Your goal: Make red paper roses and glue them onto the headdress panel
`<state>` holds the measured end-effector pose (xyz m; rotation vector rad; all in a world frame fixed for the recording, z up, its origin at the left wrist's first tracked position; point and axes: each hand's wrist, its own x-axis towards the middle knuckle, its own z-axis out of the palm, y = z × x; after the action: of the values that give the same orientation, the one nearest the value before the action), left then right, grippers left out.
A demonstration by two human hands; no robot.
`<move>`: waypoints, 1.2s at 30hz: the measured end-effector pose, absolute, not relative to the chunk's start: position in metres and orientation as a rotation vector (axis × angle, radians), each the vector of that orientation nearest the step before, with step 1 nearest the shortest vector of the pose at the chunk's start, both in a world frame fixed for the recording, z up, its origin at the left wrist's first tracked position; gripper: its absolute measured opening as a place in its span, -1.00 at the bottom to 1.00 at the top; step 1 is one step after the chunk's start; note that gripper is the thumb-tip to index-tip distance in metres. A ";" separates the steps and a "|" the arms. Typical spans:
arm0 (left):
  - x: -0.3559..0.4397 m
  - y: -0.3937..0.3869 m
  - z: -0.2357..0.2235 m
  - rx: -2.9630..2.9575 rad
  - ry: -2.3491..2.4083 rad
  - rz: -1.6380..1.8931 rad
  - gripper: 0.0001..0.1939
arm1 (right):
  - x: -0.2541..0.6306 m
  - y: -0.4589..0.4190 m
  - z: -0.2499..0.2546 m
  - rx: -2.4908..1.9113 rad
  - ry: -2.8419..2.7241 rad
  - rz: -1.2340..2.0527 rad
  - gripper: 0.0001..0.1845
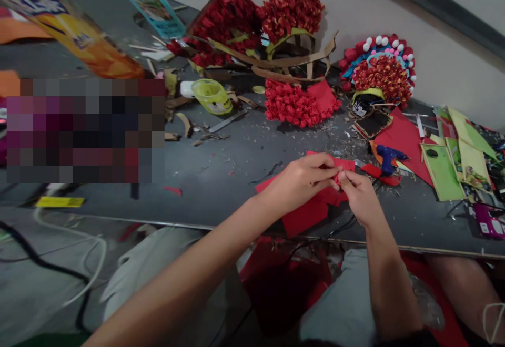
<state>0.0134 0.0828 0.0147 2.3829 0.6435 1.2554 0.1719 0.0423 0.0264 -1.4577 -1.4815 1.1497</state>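
My left hand point(305, 179) and my right hand point(358, 193) meet above the dark table near its front edge. Fingertips of both are pinched together on a small piece of red paper point(336, 177), most of it hidden by the fingers. Under and around the hands lie several sheets of red paper point(305, 215). A blue glue gun point(389, 157) rests just right of my right hand. Behind my hands sits a cluster of bright red crumpled paper pieces point(288, 106) with a flat red square on it.
Large red flower-like clusters point(294, 8) stand against the wall, with a decorated headpiece point(379, 71) to their right. A yellow-green tub point(213, 97) and cardboard scraps lie left of centre. Green boards point(444, 171) fill the right side. A cable point(335, 230) runs along the front edge.
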 end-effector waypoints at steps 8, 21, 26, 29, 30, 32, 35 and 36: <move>0.015 0.086 0.001 2.435 0.805 1.226 -0.70 | 0.163 0.035 0.028 -1.602 -1.716 0.980 -0.61; -0.045 0.121 0.027 2.293 1.645 0.533 -0.78 | 0.168 0.180 0.007 -2.028 -2.058 0.179 -0.45; -0.048 0.121 0.028 2.294 1.634 0.353 -0.76 | 0.160 0.196 0.003 -2.047 -2.147 0.106 -0.56; -0.047 0.120 0.031 2.271 1.645 0.322 -0.74 | 0.159 0.195 0.003 -2.007 -2.160 0.098 -0.71; -0.047 0.120 0.033 2.259 1.648 0.308 -0.74 | 0.159 0.195 0.003 -1.990 -2.153 0.102 -0.72; -0.048 0.120 0.035 2.228 1.658 0.278 -0.74 | 0.160 0.195 0.001 -1.954 -2.106 0.130 -0.72; -0.048 0.119 0.038 2.166 1.699 0.237 -0.74 | 0.165 0.199 -0.003 -1.881 -1.936 0.273 -0.73; -0.049 0.119 0.039 2.147 1.715 0.225 -0.74 | 0.167 0.201 -0.005 -1.854 -1.867 0.335 -0.74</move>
<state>-0.0486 0.1189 0.0390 2.1468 1.7150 0.2250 0.1667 0.2009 -0.0049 -1.8541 -1.8673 0.3350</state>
